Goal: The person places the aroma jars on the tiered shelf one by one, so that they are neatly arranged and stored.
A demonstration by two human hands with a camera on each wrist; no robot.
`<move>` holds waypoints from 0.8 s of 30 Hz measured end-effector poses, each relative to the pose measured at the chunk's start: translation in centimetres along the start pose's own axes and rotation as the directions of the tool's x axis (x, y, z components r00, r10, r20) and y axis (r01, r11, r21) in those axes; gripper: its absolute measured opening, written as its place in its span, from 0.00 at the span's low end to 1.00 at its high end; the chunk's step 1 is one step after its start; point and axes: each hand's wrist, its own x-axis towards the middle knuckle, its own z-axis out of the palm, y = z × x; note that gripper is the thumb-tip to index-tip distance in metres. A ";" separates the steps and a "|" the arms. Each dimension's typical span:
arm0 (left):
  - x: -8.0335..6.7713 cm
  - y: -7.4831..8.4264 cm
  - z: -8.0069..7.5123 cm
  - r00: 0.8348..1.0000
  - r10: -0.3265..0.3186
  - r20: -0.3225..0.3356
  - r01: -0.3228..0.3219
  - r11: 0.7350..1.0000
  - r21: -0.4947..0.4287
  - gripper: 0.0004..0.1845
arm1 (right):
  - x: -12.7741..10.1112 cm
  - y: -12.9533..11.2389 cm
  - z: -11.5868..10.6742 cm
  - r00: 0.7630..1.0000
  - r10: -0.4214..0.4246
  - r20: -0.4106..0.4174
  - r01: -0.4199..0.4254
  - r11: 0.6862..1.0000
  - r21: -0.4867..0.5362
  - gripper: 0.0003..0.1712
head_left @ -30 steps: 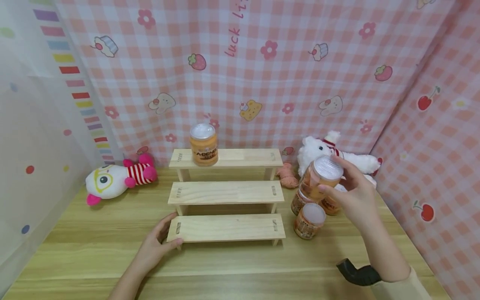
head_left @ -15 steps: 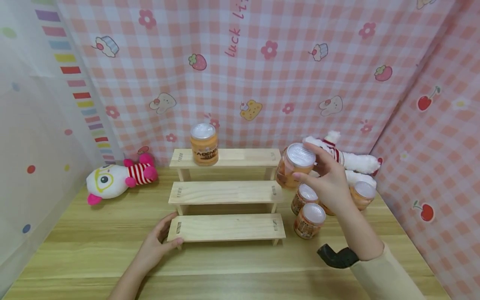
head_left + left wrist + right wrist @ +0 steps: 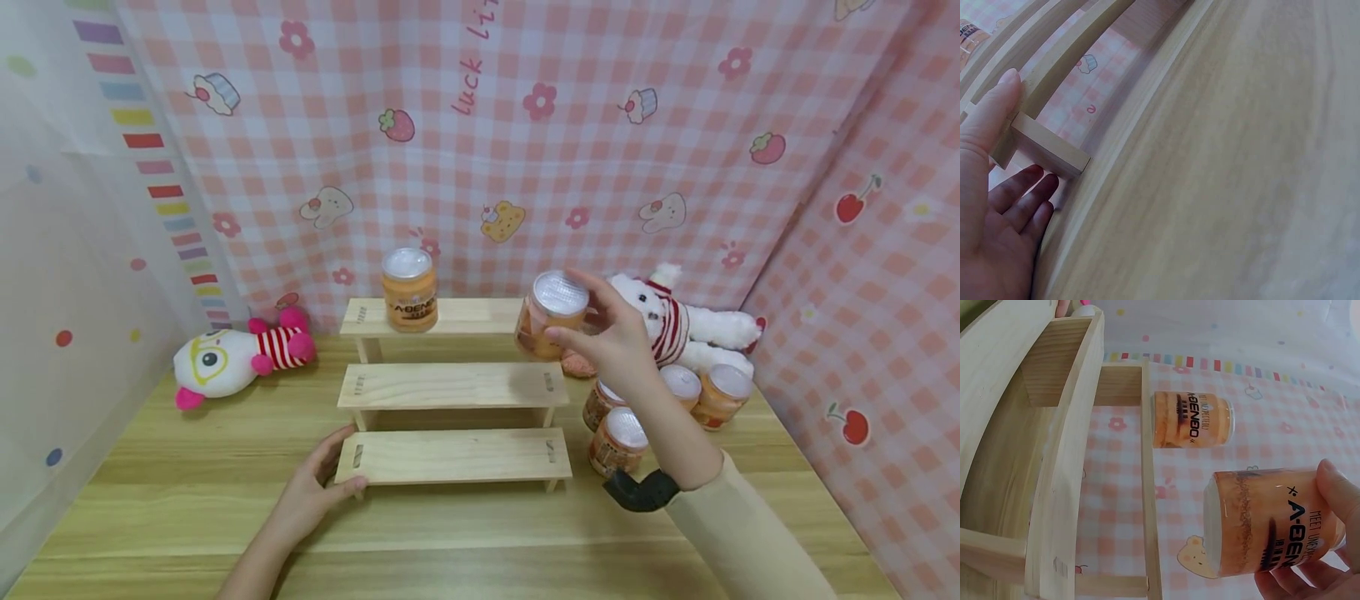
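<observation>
My right hand [image 3: 611, 333] grips an orange-labelled can [image 3: 1269, 522] with a silvery lid, thumb on one side and fingers on the other. In the head view this can overlaps the right end of the top step of a three-step wooden display stand [image 3: 453, 457]; the right wrist view shows it held apart from the board. A matching can [image 3: 409, 292] stands upright on the top step, left of its middle. My left hand [image 3: 311, 487] holds the left end of the bottom step, thumb on the board [image 3: 1000, 103] and fingers lower, beside the leg.
Several more such cans stand on the table right of the stand, including a front one [image 3: 618, 440] and a far right one [image 3: 723, 396]. A white plush toy [image 3: 697, 325] lies behind them. Another plush toy [image 3: 232, 358] lies left. Checked cloth [image 3: 480, 150] hangs behind.
My right hand has carried the can left from above the group of cans to the right end of the top step. My left hand has stayed at the bottom step.
</observation>
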 end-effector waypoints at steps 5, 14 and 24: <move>0.0 -0.1 0.1 1.000 0.007 0.000 -0.007 1.000 0.004 0.40 | 0.7 0.3 1.0 1.000 0.021 0.012 -0.021 0.999 0.032 0.41; 0.1 0.0 0.1 1.000 0.010 0.001 -0.010 1.000 -0.012 0.41 | 2.4 0.9 2.8 0.997 -0.069 0.042 0.069 0.998 0.011 0.40; 0.1 0.1 0.1 1.000 -0.009 -0.004 0.009 1.000 0.001 0.41 | 3.4 0.0 4.5 0.998 -0.054 0.031 0.054 0.999 0.000 0.38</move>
